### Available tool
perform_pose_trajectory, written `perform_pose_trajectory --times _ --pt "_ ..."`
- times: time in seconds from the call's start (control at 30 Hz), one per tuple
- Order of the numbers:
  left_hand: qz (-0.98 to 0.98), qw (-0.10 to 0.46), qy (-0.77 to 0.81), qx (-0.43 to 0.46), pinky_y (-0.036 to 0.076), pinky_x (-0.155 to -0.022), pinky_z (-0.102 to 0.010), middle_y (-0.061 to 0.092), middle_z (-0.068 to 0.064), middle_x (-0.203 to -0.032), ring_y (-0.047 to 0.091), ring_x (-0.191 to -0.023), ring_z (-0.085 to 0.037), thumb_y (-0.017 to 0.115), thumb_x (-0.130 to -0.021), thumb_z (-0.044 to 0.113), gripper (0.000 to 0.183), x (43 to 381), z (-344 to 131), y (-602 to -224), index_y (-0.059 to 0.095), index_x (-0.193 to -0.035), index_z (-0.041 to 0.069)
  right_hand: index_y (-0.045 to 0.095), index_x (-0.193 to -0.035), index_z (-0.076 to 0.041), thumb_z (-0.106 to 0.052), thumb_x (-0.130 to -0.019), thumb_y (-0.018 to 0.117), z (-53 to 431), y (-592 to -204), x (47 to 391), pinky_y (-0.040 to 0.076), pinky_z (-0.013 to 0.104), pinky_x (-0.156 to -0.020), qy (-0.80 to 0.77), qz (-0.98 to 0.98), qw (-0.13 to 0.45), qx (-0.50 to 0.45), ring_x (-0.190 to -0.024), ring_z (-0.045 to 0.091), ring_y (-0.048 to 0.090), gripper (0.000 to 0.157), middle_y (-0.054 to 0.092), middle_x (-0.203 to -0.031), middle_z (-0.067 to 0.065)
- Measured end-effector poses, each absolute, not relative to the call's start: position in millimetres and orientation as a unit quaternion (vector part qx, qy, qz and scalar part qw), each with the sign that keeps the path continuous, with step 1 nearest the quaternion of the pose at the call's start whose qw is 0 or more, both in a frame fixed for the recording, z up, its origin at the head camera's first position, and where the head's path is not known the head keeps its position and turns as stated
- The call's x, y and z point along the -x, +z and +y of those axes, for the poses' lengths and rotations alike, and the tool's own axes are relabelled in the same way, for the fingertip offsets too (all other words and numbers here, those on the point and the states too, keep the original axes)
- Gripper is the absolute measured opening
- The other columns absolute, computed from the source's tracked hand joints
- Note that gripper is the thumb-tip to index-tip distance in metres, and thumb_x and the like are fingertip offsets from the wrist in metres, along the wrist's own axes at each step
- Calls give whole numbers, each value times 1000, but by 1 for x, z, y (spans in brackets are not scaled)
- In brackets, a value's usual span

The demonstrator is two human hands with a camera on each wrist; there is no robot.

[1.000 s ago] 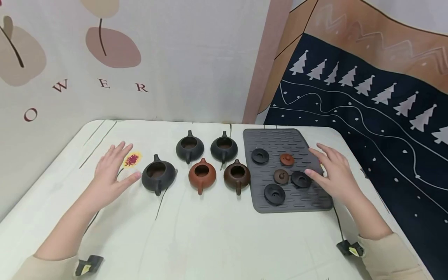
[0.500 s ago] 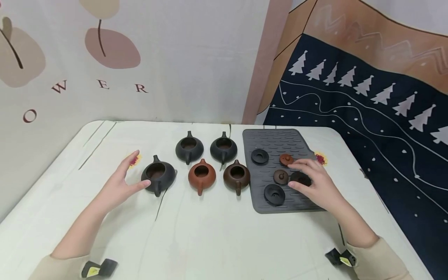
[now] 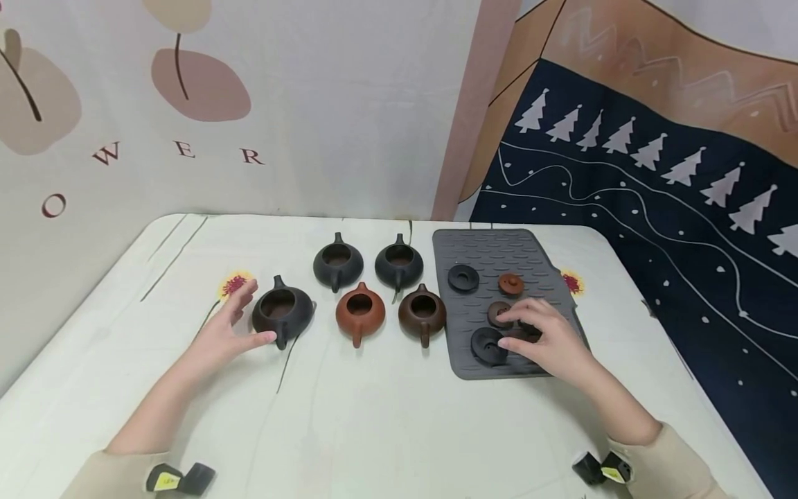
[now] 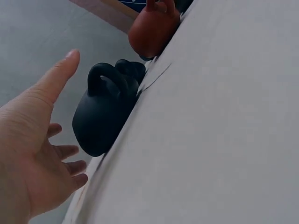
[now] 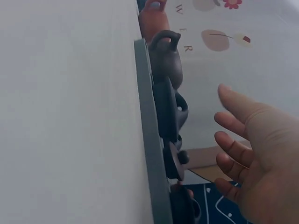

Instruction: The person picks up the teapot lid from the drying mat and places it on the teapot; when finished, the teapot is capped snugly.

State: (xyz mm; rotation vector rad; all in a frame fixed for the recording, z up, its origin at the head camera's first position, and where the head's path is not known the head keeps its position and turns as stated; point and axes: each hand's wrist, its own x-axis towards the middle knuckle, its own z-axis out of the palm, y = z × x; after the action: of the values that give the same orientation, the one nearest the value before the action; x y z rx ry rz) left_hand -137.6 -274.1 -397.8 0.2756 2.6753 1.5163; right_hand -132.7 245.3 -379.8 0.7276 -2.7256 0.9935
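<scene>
My left hand (image 3: 218, 341) is held with fingers spread at the near-left side of a black teapot (image 3: 300, 313). In the left wrist view a gap shows between that hand and the black teapot (image 4: 105, 112), which has a looped handle. Over the grey mat (image 3: 524, 253) hovers my right hand (image 3: 555, 343), its fingers loosely bent with nothing in them. Beneath or beside its fingertips are a brown lid (image 3: 495, 313), a black lid (image 3: 485, 346) and another black lid (image 3: 530, 331), partly hidden. The right wrist view shows this hand (image 5: 266, 144) apart from the lids.
Two more black teapots (image 3: 350, 267) (image 3: 411, 270) stand at the back, with a reddish teapot (image 3: 373, 315) and a brown teapot (image 3: 411, 320) in front, all lidless. A black lid (image 3: 463, 278) and a reddish lid (image 3: 511, 284) lie farther back on the mat.
My right hand has come left from the mat's right edge to over the lids, then slightly nearer. My left hand has moved right and down, closer to the black teapot. Teapots and lids stay put.
</scene>
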Motion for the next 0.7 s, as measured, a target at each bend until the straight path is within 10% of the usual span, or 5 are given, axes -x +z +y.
perform_pose_trajectory --times 0.7 --pt "877 58 473 -65 12 -105 -66 21 -23 -153 16 -139 -45 77 -82 26 97 136 -273 -407 15 -154 7 75 -95 -20 -15 -79 80 238 -396 133 45 39 -74 337 -912 46 -228 -90 13 51 17 61 -93 -12"
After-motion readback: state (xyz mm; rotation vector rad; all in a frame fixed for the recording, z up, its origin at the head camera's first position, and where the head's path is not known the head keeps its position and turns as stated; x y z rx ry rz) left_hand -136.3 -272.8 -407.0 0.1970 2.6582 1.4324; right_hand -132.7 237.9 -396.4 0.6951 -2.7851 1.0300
